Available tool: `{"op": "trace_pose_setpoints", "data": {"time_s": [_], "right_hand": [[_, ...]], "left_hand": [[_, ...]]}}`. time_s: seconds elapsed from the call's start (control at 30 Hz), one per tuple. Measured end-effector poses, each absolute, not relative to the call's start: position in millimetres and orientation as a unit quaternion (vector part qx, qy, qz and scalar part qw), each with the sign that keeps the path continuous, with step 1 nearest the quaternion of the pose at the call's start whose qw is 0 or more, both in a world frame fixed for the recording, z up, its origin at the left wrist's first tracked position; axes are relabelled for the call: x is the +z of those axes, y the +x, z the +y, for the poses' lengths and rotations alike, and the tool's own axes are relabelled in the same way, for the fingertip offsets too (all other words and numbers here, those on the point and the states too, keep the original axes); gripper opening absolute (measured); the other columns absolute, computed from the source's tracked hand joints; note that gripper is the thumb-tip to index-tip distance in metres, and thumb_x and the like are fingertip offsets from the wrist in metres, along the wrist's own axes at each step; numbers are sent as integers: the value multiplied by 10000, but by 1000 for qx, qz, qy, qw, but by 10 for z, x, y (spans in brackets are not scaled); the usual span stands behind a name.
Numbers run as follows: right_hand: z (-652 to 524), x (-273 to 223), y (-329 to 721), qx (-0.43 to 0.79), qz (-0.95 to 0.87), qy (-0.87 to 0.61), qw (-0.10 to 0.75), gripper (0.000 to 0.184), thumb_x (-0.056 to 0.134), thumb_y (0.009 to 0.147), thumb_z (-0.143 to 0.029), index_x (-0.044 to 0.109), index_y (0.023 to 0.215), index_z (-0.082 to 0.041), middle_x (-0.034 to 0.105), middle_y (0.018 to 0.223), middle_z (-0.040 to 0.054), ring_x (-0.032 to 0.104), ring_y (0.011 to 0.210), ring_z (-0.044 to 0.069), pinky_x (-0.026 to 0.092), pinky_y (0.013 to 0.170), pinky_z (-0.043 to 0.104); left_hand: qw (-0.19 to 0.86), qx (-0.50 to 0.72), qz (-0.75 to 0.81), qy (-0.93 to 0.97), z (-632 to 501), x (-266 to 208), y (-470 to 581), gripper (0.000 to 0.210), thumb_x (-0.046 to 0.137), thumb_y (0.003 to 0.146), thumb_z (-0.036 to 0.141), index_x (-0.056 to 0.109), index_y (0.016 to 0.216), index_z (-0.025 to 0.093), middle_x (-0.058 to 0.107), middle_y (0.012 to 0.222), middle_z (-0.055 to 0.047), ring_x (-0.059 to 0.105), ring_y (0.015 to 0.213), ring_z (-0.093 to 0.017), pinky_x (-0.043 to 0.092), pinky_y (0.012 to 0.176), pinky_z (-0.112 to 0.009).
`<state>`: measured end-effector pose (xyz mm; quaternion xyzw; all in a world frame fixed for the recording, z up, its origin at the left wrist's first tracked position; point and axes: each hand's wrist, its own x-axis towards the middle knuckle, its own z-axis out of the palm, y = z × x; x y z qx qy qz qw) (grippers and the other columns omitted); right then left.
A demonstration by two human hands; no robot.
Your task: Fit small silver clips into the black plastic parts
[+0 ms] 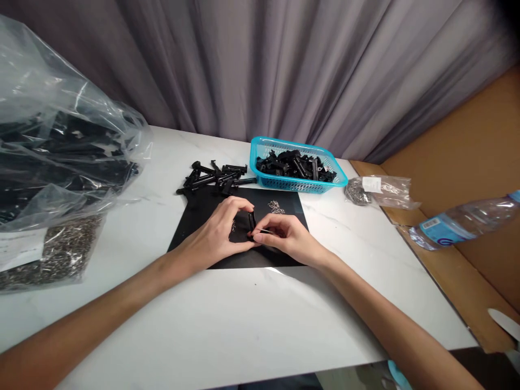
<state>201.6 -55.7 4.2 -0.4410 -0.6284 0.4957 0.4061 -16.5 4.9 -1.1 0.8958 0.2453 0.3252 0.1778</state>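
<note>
I'm watching the left hand (213, 233) holding the black part (251, 219) clamped between fingers over the black mat (197, 214), the right hand (291, 236) pinching a thin metal piece (266, 232); I'm fearing a skewed push tipping the part.

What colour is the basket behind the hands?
The basket is turquoise blue; it shows best in the head view.

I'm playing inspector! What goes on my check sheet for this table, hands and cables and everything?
Surface: white table, with a black mat on it.
Work things: one black part, a thin pale object, small metal pieces.
Clutter: loose black parts, blue basket of more, large clear bag, bottle.
Hands: left hand grips the black part; right hand pinches the thin pale object.
Cables: nothing seen.
Surroundings: grey curtain behind, cardboard at right.
</note>
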Motion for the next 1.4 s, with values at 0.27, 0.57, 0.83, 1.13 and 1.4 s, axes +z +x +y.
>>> {"op": "trace_pose_setpoints", "data": {"time_s": [0.27,0.57,0.83,1.13,1.4], "right_hand": [[-548,54,2104,403,-673,-473,402,240,686,966,-439,710,976,-201,680,898,13,512,705,133,399,633,268],[-490,14,2167,362,-643,-485,470,248,726,938,-451,725,973,-206,759,1068,68,640,850,186,490,735,313],[-513,53,2176,355,-609,-503,500,240,780,889,-441,745,933,-207,763,1084,54,587,749,151,437,643,291],[-516,11,2087,398,-605,-457,517,248,786,891,-450,761,945,-209,761,984,50,662,857,184,507,751,315],[-502,-42,2076,419,-588,-456,521,265,813,860,-461,772,931,-209,759,930,38,681,834,176,528,750,304]], "left_hand": [[152,328,241,901,153,34,-215,279,763,923,403,708,1156,259,566,1094,-41,641,997,-193,574,938,-339],[145,360,231,892,162,43,-207,93,717,961,306,731,1001,224,599,1038,-30,653,944,-159,562,898,-304],[196,426,221,855,87,91,-143,128,720,924,217,633,837,182,722,1052,-61,701,925,-168,600,843,-324],[256,440,229,829,-17,112,-83,149,727,883,194,610,792,179,757,1000,-57,726,861,-157,620,722,-271],[407,395,304,765,-61,124,-76,226,759,874,322,574,890,193,773,1112,-74,783,910,-199,664,860,-364]]}}
